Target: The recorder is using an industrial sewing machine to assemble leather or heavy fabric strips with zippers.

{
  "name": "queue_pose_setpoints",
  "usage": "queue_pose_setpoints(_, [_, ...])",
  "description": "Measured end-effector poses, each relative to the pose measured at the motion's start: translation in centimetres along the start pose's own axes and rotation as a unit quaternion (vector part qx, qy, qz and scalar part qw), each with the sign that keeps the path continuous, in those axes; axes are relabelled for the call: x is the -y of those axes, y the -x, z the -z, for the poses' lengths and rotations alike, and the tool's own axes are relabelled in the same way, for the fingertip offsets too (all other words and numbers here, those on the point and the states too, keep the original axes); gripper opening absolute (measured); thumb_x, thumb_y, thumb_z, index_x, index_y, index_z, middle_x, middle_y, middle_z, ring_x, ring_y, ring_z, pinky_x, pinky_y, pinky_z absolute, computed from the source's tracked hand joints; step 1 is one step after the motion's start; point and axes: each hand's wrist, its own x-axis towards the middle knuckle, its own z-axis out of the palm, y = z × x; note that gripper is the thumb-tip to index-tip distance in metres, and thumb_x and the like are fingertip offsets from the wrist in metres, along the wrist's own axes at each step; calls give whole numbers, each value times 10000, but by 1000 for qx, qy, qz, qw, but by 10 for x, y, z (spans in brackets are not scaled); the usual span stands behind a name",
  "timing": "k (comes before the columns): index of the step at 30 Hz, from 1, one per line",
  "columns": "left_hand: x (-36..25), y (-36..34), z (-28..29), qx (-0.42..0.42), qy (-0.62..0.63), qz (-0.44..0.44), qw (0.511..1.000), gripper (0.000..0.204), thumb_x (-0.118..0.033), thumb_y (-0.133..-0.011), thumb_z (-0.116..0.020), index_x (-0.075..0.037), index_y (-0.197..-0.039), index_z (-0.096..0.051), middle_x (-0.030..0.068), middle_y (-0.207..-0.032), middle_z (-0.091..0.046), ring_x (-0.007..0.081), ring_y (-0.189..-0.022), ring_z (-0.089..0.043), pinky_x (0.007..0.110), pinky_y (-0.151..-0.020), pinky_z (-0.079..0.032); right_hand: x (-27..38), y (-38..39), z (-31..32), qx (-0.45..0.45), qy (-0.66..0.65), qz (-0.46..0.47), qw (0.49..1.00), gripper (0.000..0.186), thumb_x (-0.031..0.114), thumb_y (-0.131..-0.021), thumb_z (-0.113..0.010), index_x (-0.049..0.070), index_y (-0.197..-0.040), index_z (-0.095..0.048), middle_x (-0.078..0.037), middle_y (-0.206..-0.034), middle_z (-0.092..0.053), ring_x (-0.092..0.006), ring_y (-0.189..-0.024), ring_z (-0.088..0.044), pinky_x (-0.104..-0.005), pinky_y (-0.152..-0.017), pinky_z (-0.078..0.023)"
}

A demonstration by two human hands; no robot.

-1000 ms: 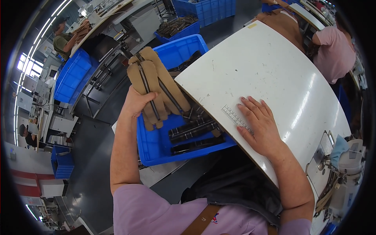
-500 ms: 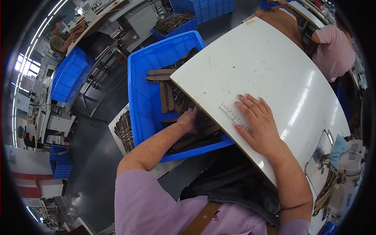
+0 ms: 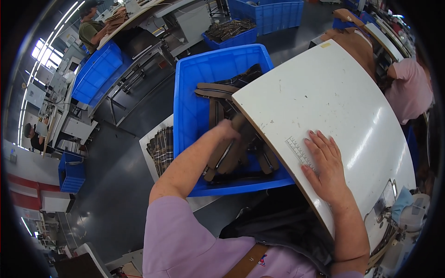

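Observation:
My left hand (image 3: 228, 131) reaches into a large blue plastic bin (image 3: 191, 69) and is closed on a brown fabric strip (image 3: 230, 160), its fingertips partly hidden. Around it in the bin lie more brown strips with dark bands (image 3: 215, 90) and dark checked cloth (image 3: 249, 76). The table's edge covers the bin's right side. On the white tabletop (image 3: 324, 88) my right hand (image 3: 327, 169) lies flat, fingers stretched out beside a printed ruler scale (image 3: 296, 150); it holds nothing.
A sewing machine (image 3: 412, 213) with a light blue cloth stands at the table's right end. A stack of checked cloth (image 3: 161, 150) lies on a board left of the bin. Beyond are more blue bins (image 3: 266, 18) and co-workers, one in pink (image 3: 410, 88) at the right.
My left hand has lifted slightly within the bin, and brown strips beneath it have shifted into sight. The whole view has swung a little; my right hand stays flat on the table.

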Motion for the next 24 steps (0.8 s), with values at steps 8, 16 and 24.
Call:
queue_pose_setpoints(8, [-68,-56,96,-189,-220,-14,957,251,-185,-892,-698,-101,-1104,-804,80,-1249,-746,286,-1200,-691,439,-1014,-553,4,-6,0,10,29,-32,999,577,239,-909,-691,45,-1435,-550,-161,-1535,-512,-381,-1466,-426,-551,-1249,-236])
queue_pose_setpoints(16, [-32,-147,85,-142,-319,-92,932,364,-198,-1023,-505,-143,-1376,-572,81,-1404,-649,270,-1331,-609,557,-1076,-439,2,-12,4,17,-4,-39,999,567,266,-871,-711,48,-1379,-586,-162,-1506,-539,-380,-1435,-458,-561,-1232,-255])
queue_pose_setpoints(24, [14,-125,99,-128,-341,8,931,505,-177,-943,-625,-112,-1439,-551,156,-1346,-700,317,-1262,-663,486,-1081,-478,2,-12,3,16,-16,-34,999,561,279,-876,-708,47,-1374,-594,-162,-1510,-538,-381,-1434,-459,-559,-1234,-253])
